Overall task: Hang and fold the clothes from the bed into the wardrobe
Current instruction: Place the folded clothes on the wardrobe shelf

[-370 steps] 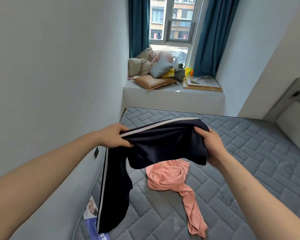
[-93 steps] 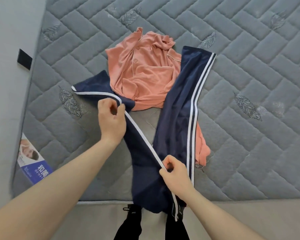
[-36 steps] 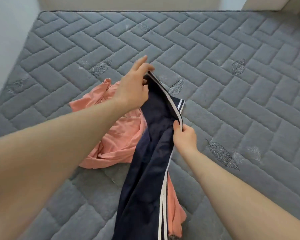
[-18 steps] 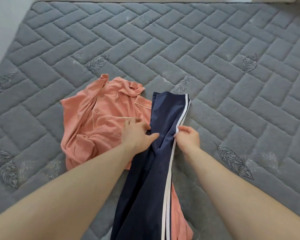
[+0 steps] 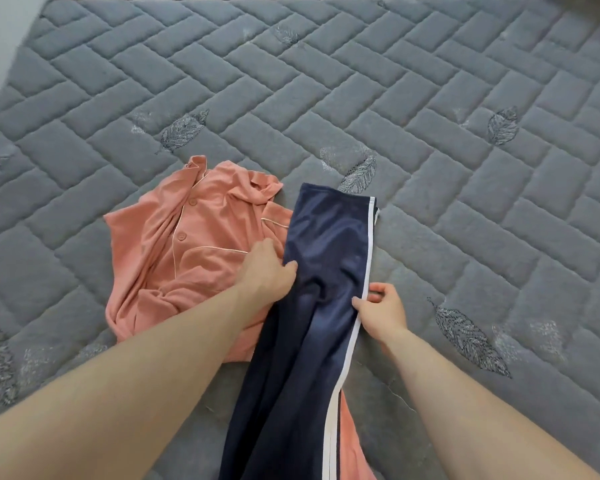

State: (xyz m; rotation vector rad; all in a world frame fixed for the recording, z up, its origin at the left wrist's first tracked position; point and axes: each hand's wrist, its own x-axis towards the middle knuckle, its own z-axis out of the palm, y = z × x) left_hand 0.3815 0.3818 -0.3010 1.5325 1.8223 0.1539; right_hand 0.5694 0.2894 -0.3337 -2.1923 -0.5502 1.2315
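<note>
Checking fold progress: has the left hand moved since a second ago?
Yes. The left hand has come down from above the pink shirt and now grips the left edge of the navy trousers, next to the shirt's pocket.

Not much of you made it into the shot, honestly: your left hand (image 5: 269, 268) and right hand (image 5: 381, 308) were both bare, no gloves, and I couldn't spot any rings. Both forearms were bare as well, all the way down to the bottom edge of the picture, with no sleeve, cuff, watch or band showing anywhere along them. Whatever top you had on sat above the elbows and out of view.
</note>
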